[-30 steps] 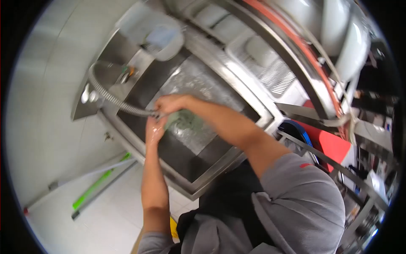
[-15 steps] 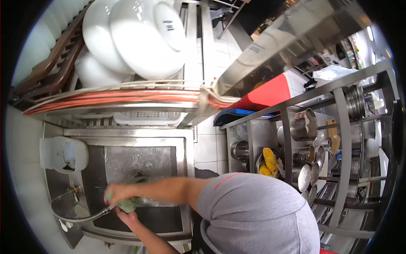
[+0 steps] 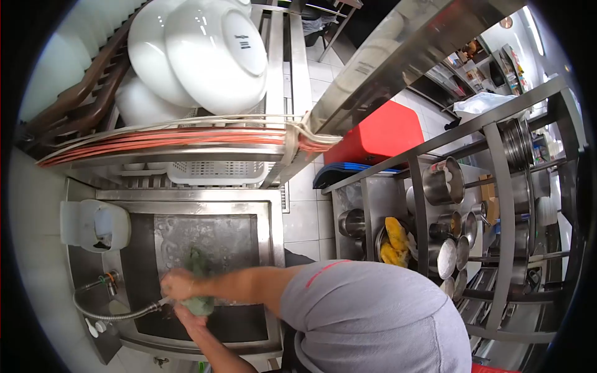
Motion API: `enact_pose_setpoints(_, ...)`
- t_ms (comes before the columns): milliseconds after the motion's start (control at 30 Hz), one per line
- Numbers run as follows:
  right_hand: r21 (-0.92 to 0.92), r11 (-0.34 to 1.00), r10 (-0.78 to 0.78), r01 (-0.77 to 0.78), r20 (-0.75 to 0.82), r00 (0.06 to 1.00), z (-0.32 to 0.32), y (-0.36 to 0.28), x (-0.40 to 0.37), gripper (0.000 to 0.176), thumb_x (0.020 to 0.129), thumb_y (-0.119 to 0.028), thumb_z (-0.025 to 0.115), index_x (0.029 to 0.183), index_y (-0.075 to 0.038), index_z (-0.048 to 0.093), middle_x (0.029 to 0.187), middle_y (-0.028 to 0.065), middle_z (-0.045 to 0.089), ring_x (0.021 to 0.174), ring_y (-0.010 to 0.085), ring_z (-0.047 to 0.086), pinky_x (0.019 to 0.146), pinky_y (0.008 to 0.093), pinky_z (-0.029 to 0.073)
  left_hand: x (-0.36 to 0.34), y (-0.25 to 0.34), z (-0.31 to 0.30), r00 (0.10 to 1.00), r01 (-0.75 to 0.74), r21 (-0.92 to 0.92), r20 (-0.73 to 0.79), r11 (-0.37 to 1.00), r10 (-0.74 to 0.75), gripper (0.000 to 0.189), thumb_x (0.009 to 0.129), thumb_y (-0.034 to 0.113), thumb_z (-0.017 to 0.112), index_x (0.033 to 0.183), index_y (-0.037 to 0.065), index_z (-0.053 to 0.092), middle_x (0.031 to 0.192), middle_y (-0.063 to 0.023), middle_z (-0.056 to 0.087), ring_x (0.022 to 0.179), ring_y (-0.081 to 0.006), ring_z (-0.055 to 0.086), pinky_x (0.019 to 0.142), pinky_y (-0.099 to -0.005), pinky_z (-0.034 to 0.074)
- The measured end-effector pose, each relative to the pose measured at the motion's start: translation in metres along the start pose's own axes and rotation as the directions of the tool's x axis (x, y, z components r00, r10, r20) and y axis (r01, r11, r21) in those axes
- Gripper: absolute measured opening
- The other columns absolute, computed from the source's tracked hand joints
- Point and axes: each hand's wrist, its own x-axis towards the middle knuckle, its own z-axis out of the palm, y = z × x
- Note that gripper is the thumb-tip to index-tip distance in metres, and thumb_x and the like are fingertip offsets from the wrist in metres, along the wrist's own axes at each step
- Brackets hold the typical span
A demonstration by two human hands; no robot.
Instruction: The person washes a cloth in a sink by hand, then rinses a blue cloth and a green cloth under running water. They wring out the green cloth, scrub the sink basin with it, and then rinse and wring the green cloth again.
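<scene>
Over the sink [image 3: 273, 248], my right hand [image 3: 177, 284] is closed, with its forearm crossing a wet green cloth [image 3: 200, 305]. Part of the cloth spreads above that wrist and part hangs below it. Just below, my left hand [image 3: 191, 318] is against the lower bunch of cloth, its fingers partly hidden and seemingly closed on it. The end of a flexible metal hose [image 3: 140, 316] comes between my two hands. Water and suds wet the sink floor around the cloth.
A white container [image 3: 112, 227] stands on the sink's left ledge, above the tap [image 3: 111, 283]. White bowls [image 3: 214, 59] are stacked on the rack above, over a white basket [image 3: 214, 171]. Metal pots [image 3: 444, 180] fill the shelves at right, near a red bin [image 3: 388, 133].
The green cloth has shifted right and now spreads above and below my right wrist. My right hand has moved slightly right, and my left hand is a little to the right too.
</scene>
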Motion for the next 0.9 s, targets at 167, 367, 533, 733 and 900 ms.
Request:
enact_pose_setpoints(167,0.088,0.99,-0.141,0.114,0.43,0.892,-0.033,0.008,0.006,0.032,0.081,-0.031,0.068,0.07,-0.001,0.062,0.073,0.0151,0.061,0.076,0.0287,0.06,0.068,0.0423,0.045,-0.006,-0.014,-0.041,0.86,-0.322,-0.481,0.211,0.815,0.465,0.029,0.086,0.006,0.063,0.112,-0.001,0.052,0.11,-0.0062,0.055,0.105,-0.0146,0.05,0.095,-0.0296,0.037)
enact_pose_setpoints(367,0.18,0.983,-0.12,0.03,0.514,0.849,-0.039,-0.016,0.032,0.038,0.077,-0.039,0.072,0.078,-0.002,0.068,0.067,0.0126,0.065,0.063,0.0231,0.06,0.061,0.0389,0.046,0.023,-0.022,-0.038,0.867,-0.403,-0.475,0.078,0.783,0.493,0.033,0.087,0.014,0.064,0.112,-0.003,0.056,0.105,-0.0058,0.057,0.097,-0.012,0.05,0.087,-0.0287,0.04)
enact_pose_setpoints(533,-0.036,0.965,-0.176,0.261,0.645,0.743,-0.05,0.004,0.012,0.042,0.072,-0.042,0.078,0.086,-0.003,0.072,0.073,0.0108,0.065,0.076,0.0179,0.063,0.068,0.0348,0.048,0.007,-0.004,-0.067,0.932,-0.358,-0.853,-0.298,0.381,0.208,0.04,0.094,0.031,0.055,0.115,-0.003,0.056,0.117,-0.0155,0.057,0.102,-0.0248,0.06,0.085,-0.0375,0.052)
enact_pose_setpoints(733,0.459,0.85,-0.302,0.258,0.023,0.953,-0.05,0.027,0.02,0.037,0.067,-0.031,0.082,0.088,-0.003,0.071,0.084,0.012,0.068,0.082,0.0219,0.064,0.074,0.0352,0.049,0.063,-0.059,-0.034,0.971,0.107,-0.991,0.12,0.075,0.208,0.048,0.094,0.033,0.052,0.127,-0.002,0.047,0.124,-0.0113,0.054,0.115,-0.0265,0.053,0.098,-0.0409,0.044)
enact_pose_setpoints(900,0.322,0.92,0.132,-0.222,0.278,0.951,0.004,-0.064,-0.034,0.026,0.069,-0.026,0.074,0.075,-0.002,0.067,0.082,0.0108,0.066,0.08,0.0256,0.063,0.074,0.0376,0.049,0.1,-0.093,0.032,0.953,-0.297,-0.499,-0.104,0.814,0.284,0.034,0.092,0.029,0.05,0.113,0.003,0.053,0.107,-0.0076,0.056,0.1,-0.0205,0.055,0.088,-0.0339,0.044)
